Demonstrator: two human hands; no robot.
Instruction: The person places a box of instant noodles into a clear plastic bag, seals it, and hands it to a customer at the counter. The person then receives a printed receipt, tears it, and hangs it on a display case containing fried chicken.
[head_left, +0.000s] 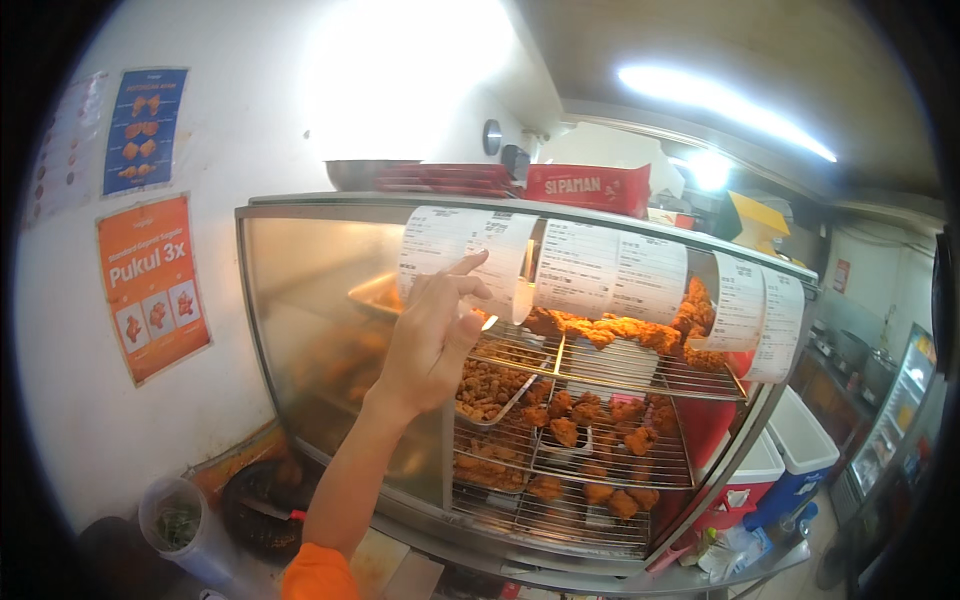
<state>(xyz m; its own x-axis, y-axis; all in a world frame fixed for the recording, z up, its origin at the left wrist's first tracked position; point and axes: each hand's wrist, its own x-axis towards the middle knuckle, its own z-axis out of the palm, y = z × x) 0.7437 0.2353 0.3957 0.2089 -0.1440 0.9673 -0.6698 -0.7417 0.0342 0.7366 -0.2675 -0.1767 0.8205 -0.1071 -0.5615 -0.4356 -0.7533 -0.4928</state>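
Note:
My left hand, at the end of an orange sleeve, is raised before a glass-fronted food warmer cabinet. Its index finger extends over the left pair of printed paper slips; whether it touches them I cannot tell. The thumb stands apart and no object shows in the hand. More paper slips hang along the cabinet's top edge, with others at its right end. Behind them, fried chicken lies on wire racks. A metal tray holds small fried pieces. My right hand is out of view.
Red cartons and a metal bowl sit atop the cabinet. Lower left are a tall plastic container of green leaves and a dark round pan with a red-handled utensil. Cool boxes stand right. Posters cover the left wall.

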